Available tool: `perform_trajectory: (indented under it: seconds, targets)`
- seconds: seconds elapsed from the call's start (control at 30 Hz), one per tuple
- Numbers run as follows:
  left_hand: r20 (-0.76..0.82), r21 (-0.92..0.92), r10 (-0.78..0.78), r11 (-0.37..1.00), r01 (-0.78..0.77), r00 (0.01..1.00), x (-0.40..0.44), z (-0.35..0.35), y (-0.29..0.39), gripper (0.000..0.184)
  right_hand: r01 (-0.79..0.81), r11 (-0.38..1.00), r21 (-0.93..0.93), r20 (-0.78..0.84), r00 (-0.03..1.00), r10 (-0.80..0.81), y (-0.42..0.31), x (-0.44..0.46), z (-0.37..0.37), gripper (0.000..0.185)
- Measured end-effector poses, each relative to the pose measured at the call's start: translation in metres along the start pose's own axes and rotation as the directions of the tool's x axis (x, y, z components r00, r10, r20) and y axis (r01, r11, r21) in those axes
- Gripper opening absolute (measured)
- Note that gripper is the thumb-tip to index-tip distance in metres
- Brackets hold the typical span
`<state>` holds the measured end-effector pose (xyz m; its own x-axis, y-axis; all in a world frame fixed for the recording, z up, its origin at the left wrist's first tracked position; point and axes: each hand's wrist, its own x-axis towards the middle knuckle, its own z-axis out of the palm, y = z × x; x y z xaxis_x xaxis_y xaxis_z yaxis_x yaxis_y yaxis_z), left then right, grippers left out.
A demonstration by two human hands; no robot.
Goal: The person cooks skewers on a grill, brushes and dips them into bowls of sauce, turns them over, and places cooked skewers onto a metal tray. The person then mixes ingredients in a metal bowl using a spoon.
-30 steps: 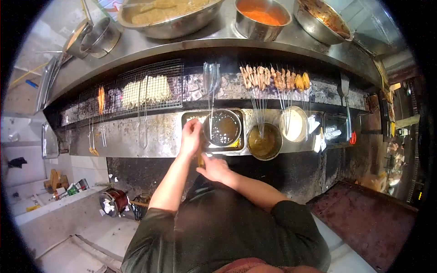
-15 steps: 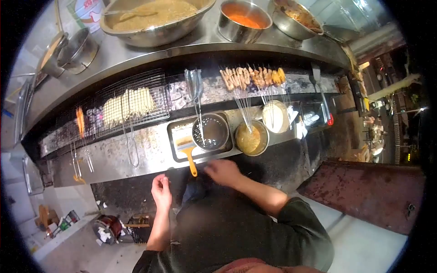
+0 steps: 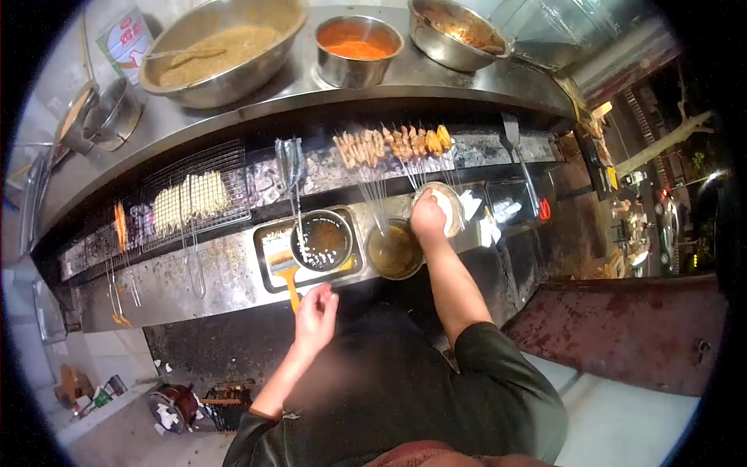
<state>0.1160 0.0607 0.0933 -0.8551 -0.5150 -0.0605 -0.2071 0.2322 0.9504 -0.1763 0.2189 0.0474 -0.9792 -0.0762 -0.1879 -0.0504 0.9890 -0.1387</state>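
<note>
From where I stand, the left hand (image 3: 314, 317) is nearest, raised before the front edge of the steel desk (image 3: 167, 294), its fingers loosely curled, thumb apart, and nothing visible in them. Just beyond it, the yellow-handled brush (image 3: 286, 274) leans with its head in the tray (image 3: 261, 243) and its grip out over the edge; it looks light and stiff, probably greasy, so I'd take it by that handle. The dark pot (image 3: 348, 254) sits in the tray beside the brush, and right of it stands the pot of brownish sauce (image 3: 401, 275). The two hands are well apart: the right hand (image 3: 429, 218) reaches past that sauce pot to the pale-filled bowl (image 3: 460, 204), overlapping its near left side. The fingers are hidden, so I can't tell whether they grip anything. That bowl stands on the desk behind the sauce pot; it should be rigid, with some weight, its contents liable to spill if tipped, and the rim seems the place to hold it. Beyond, the meat skewers (image 3: 359, 148) lie over the coals, their thin metal rods pointing this way, likely hot and slick; the meat looks soft. Farthest back, the pot of red sauce (image 3: 354, 76) stands on the upper shelf (image 3: 257, 109).
</note>
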Motion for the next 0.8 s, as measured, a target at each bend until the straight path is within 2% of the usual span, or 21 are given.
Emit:
perform_trajectory:
  seconds: [0.03, 0.13, 0.17, 0.23, 0.27, 0.3, 0.33, 0.37, 0.43, 0.47, 0.57, 0.67, 0.77, 0.8]
  targets:
    - [0.028, -0.088, -0.076, 0.993, 0.078, 0.997, 0.01, 0.02, -0.002, 0.025, 0.061, 0.998, 0.011, -0.003, 0.998, -0.061, 0.006, 0.007, 0.002, 0.04]
    - [-0.012, 0.134, -0.057, 0.989, 0.058, 0.998, 0.052, 0.078, 0.013, 0.039, 0.175, 0.964, 0.2, -0.098, 0.983, -0.158, 0.031, 0.023, 0.008, 0.026]
    - [-0.032, 0.221, -0.052, 0.974, 0.057, 0.998, 0.07, 0.098, 0.017, 0.046, 0.308, 0.894, 0.324, -0.185, 0.948, -0.259, 0.041, 0.024, 0.008, 0.025]
    - [-0.126, 0.375, 0.058, 0.927, -0.006, 0.99, 0.107, 0.135, 0.01, 0.062, 0.308, 0.818, 0.486, -0.094, 0.949, -0.301, 0.046, 0.021, -0.019, 0.026]
    - [-0.179, 0.368, -0.025, 0.925, 0.09, 0.984, 0.122, 0.151, 0.01, 0.068, 0.32, 0.655, 0.685, -0.084, 0.927, -0.366, 0.05, 0.024, -0.017, 0.03]
    - [-0.227, 0.355, -0.108, 0.916, 0.186, 0.968, 0.135, 0.164, 0.01, 0.074, 0.062, 0.565, 0.823, 0.17, 0.922, -0.349, 0.043, 0.01, -0.055, 0.029]
    - [-0.258, 0.359, -0.163, 0.899, 0.251, 0.952, 0.147, 0.172, 0.015, 0.081, -0.181, 0.314, 0.932, 0.304, 0.862, -0.406, 0.051, 0.025, -0.024, 0.028]
    - [-0.24, 0.347, -0.237, 0.885, 0.312, 0.941, 0.154, 0.178, 0.02, 0.083, -0.438, 0.055, 0.897, 0.405, 0.768, -0.496, 0.057, 0.036, 0.008, 0.028]
    - [-0.243, 0.271, -0.278, 0.901, 0.34, 0.929, 0.166, 0.191, -0.002, 0.078, -0.594, -0.05, 0.803, 0.47, 0.683, -0.559, 0.062, 0.04, 0.012, 0.027]
    - [-0.264, 0.293, -0.303, 0.879, 0.375, 0.916, 0.171, 0.196, -0.009, 0.073, -0.664, -0.099, 0.741, 0.493, 0.639, -0.59, 0.063, 0.042, 0.013, 0.027]
    - [-0.31, 0.356, -0.363, 0.812, 0.462, 0.879, 0.173, 0.2, 0.005, 0.06, -0.69, -0.101, 0.716, 0.528, 0.631, -0.568, 0.063, 0.042, 0.014, 0.026]
    - [-0.325, 0.434, -0.373, 0.758, 0.487, 0.869, 0.172, 0.191, 0.012, 0.045, -0.65, -0.053, 0.758, 0.537, 0.669, -0.514, 0.059, 0.036, 0.005, 0.024]
    - [-0.253, 0.335, -0.343, 0.846, 0.415, 0.905, 0.171, 0.179, 0.002, 0.035, -0.657, -0.035, 0.753, 0.544, 0.651, -0.53, 0.061, 0.041, 0.011, 0.021]
    - [-0.154, 0.081, -0.455, 0.879, 0.47, 0.877, 0.17, 0.174, 0.008, 0.03, -0.657, -0.065, 0.751, 0.531, 0.659, -0.532, 0.06, 0.039, 0.009, 0.019]
